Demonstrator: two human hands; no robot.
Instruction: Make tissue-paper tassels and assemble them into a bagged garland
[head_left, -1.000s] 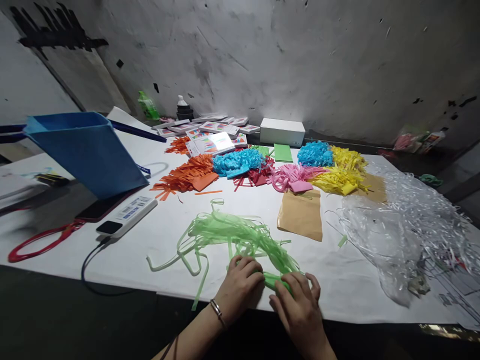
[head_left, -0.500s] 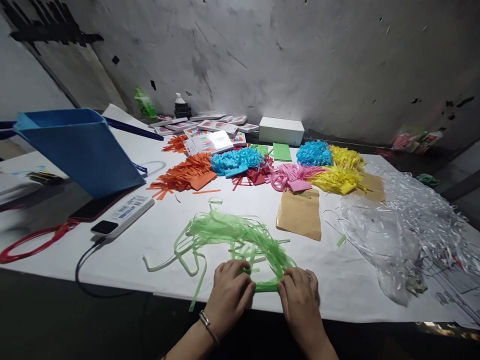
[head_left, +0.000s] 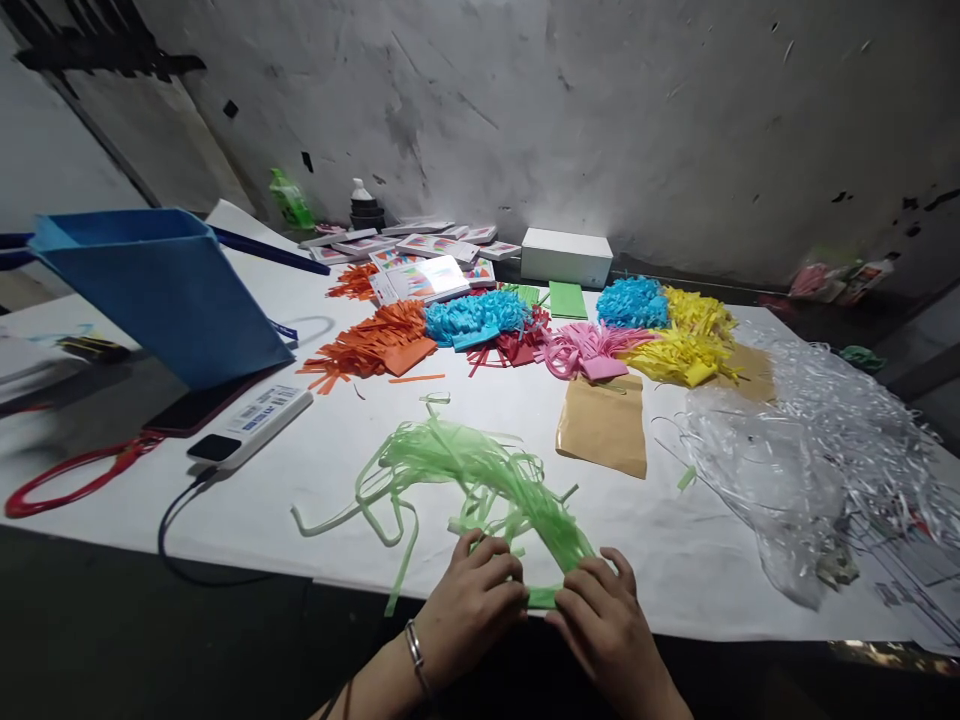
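Observation:
A bundle of light green tissue-paper fringe (head_left: 480,465) lies at the front of the white table, its loose strips spread away from me and to the left. My left hand (head_left: 480,590) is closed on the uncut green band at the near edge. Fingers curled, my right hand (head_left: 600,610) grips the same band a short way to the right. A small stretch of the folded band shows between the two hands. The fingertips and thumbs are partly hidden. Beyond the fringe sits a brown paper envelope (head_left: 601,425).
Orange (head_left: 375,345), blue (head_left: 480,318), pink (head_left: 592,350) and yellow (head_left: 675,355) tassels lie in a row behind. Clear plastic (head_left: 757,480) and shiny strips (head_left: 847,420) heap on the right. A blue bag (head_left: 165,290), phone (head_left: 202,400) and power bank (head_left: 251,428) stand left.
Both hands have shifted slightly nearer to me and closer together, drawing the green band towards the table's front edge. The fringe strips near my right hand look pulled straighter.

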